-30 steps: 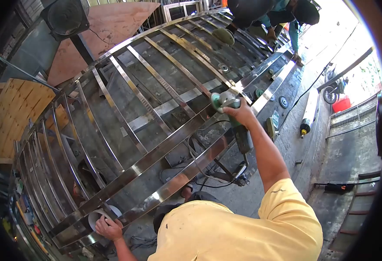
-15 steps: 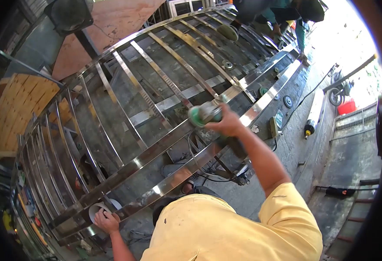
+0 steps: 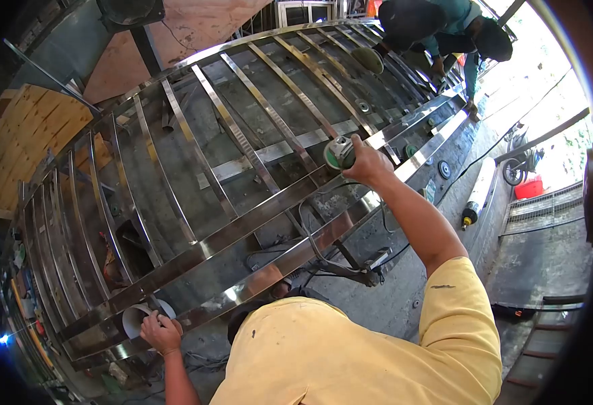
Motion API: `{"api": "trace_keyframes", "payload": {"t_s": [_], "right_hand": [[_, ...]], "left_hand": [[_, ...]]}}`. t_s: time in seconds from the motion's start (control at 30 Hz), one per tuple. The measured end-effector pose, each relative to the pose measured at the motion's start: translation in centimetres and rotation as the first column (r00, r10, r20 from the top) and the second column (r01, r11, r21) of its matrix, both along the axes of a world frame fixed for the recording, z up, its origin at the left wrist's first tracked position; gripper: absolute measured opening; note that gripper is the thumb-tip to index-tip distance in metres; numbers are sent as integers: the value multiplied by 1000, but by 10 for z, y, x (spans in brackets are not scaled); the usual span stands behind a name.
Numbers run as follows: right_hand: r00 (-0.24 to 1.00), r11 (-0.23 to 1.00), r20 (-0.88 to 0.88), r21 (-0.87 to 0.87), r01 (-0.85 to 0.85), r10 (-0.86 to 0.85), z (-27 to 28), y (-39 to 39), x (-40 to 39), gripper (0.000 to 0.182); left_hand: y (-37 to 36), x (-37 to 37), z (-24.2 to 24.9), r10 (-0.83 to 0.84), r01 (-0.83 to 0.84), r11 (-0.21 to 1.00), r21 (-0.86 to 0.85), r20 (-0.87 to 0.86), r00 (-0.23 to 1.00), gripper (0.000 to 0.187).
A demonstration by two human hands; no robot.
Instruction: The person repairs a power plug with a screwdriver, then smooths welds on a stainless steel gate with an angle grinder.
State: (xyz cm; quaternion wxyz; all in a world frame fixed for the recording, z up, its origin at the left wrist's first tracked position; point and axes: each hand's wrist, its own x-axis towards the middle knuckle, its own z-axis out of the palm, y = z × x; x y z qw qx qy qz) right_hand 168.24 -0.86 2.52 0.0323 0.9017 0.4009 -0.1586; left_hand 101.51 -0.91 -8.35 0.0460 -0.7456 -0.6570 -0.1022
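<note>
My right hand [image 3: 372, 165] is closed around an angle grinder [image 3: 345, 150] with a green disc, held over the upper rail of a shiny metal frame [image 3: 269, 210]. The disc faces left, close to where a slat meets the rail. At the lower left, my left hand [image 3: 161, 333] has its fingers curled over the edge of a white, round, hollow piece [image 3: 133, 320] between the two long rails. A short metal post crosses that piece, and part of it is hidden behind my fingers. Many curved slats run from the rails to the far edge.
A co-worker [image 3: 438, 40] bends over the frame's far right end. Loose discs [image 3: 444, 169], cables and a gas cylinder [image 3: 478, 192] lie on the concrete floor to the right. Wooden boards [image 3: 37, 148] lean at the left. A bright blue-white light [image 3: 3, 339] glows at the far left.
My right hand and the grinder have moved up and right along the rail. My left hand stays at the white piece. The whole view has shifted somewhat, and the co-worker shows more fully.
</note>
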Motion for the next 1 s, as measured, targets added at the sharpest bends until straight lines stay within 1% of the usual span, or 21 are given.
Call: {"api": "trace_keyframes", "payload": {"t_s": [0.1,0.23,0.33,0.37,0.4,0.47,0.5,0.53,0.6,0.67,0.73,0.8,0.9,0.93,1.0], "right_hand": [[1000,1000,-23,-26,-3,3,6,3,-22,102],[998,998,-27,-30,-57,56,5,4,-48,100],[998,999,-54,34,32,-30,-12,-2,-15,112],[998,997,-7,55,56,-56,-11,-6,-3,112],[995,991,65,114,63,-71,-29,-15,20,114],[983,976,50,135,171,-179,-24,-20,34,114],[977,973,84,138,184,-197,-27,-20,38,115],[983,974,41,143,174,-182,-32,-20,39,114],[984,972,-58,157,173,-166,-39,-23,16,114],[983,976,-178,202,80,-44,-51,-27,-33,114],[950,992,-311,125,25,16,-31,-21,-99,115],[871,981,-490,188,53,47,-27,-19,-139,112],[806,945,-577,318,77,129,-39,-30,-146,110],[829,948,-555,294,120,67,-38,-34,-138,109],[867,947,-496,249,202,-55,-28,-47,-97,107]], "left_hand": [[0,-2,-2,-15,15,1000,-5,19,1000,27],[0,-1,1,-19,20,1000,-20,31,999,27],[0,-4,-2,-40,40,999,-1,40,998,27],[2,-5,-4,-45,45,999,14,47,998,27],[3,-4,-3,-39,39,999,12,51,998,27],[1,-3,-1,-26,26,1000,1,59,998,27],[0,-2,-2,-19,20,1000,-7,57,998,27],[0,-2,-2,-14,15,1000,-12,54,998,27],[0,-4,-1,-17,18,1000,-10,50,999,27],[0,-7,-6,-35,35,999,8,62,997,27],[1,-9,-7,-49,49,999,3,64,997,27],[2,-10,-7,-44,45,999,-7,61,997,27],[1,-10,-7,-24,25,999,-20,57,998,26],[1,-9,-7,-18,20,1000,-17,60,998,26],[1,-4,-7,-9,10,1000,-19,67,998,26]]}}
